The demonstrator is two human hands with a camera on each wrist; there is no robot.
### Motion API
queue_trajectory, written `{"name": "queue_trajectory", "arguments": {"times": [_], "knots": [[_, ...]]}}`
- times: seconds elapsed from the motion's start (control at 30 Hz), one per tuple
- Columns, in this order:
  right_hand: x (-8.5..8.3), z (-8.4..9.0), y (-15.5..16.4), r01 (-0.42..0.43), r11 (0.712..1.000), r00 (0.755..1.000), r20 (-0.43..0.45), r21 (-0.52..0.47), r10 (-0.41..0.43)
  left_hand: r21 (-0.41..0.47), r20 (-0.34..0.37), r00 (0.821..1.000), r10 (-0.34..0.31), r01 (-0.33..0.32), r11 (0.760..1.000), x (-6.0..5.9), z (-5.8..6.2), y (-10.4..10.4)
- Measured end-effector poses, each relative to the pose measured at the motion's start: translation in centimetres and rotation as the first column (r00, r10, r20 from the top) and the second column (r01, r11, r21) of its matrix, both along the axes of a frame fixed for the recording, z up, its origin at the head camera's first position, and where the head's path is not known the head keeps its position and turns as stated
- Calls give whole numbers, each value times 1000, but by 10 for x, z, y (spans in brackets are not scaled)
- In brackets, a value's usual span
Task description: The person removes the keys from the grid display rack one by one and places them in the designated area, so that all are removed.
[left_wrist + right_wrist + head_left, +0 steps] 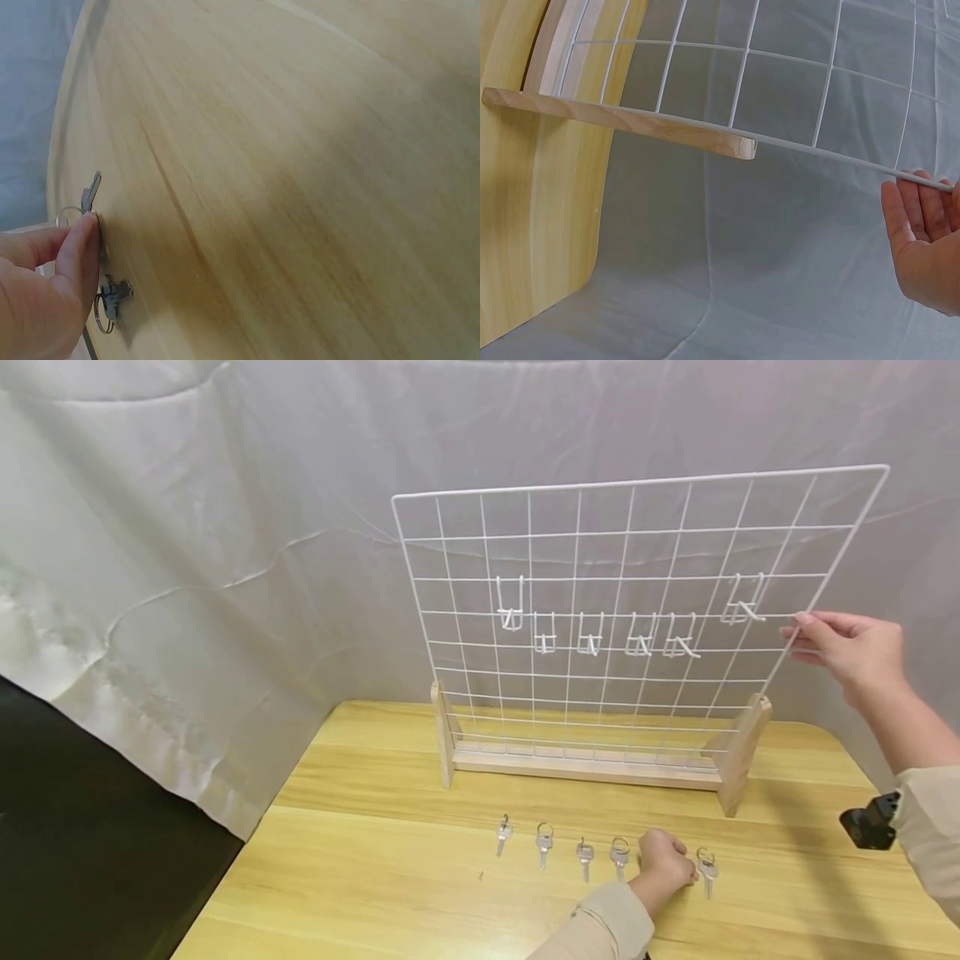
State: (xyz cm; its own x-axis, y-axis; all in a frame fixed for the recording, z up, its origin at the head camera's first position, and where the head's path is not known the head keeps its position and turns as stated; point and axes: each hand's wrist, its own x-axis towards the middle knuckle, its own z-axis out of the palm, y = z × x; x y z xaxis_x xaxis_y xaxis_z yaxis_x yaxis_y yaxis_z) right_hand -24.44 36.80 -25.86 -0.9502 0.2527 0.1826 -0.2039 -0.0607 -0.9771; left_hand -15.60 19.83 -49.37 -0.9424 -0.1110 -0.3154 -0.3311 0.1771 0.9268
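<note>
My left hand point(663, 862) is low over the wooden table, fingers curled and fingertips together at the rightmost key point(707, 870). In the left wrist view the fingertips pinch at this key point(91, 191), its ring partly behind them; another key point(112, 294) lies just below. My right hand point(862, 647) grips the right edge of a white wire grid panel point(600, 534), thumb in front, fingers behind. The right wrist view shows the fingers point(922, 206) against the edge wire. To the left, several keys with rings point(544, 841) lie in a row.
The grid leans back in a wooden stand point(585, 770) on the table point(360, 860). Several white wire hooks point(590, 635) hang on it, prongs pointing outward. Grey fabric point(300, 485) drapes behind and left. A black wrist camera point(872, 822) is at the right sleeve.
</note>
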Motion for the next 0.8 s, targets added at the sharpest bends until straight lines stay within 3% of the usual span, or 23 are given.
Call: {"name": "queue_trajectory", "arguments": {"times": [0.27, 0.43, 0.53, 0.67, 0.8], "knots": [[1, 1, -1, 3, 1000, 1000, 9, 12, -3, -54, 9, 999, -46, 46, 997, 3, 1, -3], [2, 1, -1, -4, 1000, 1000, 10, -6, 4, -12, -21, 992, -124, 123, 992, 3, 8, -10], [4, 2, -3, -13, 1000, 1000, 22, -12, 13, 26, -73, 976, -203, 206, 978, 1, 20, -20], [7, 3, -6, -3, 1000, 999, 36, 6, 3, 7, -151, 940, -307, 312, 950, -5, 37, -38], [9, 3, -9, 17, 999, 998, 52, 38, -19, -3, -200, 912, -357, 364, 932, -13, 50, -60]]}}
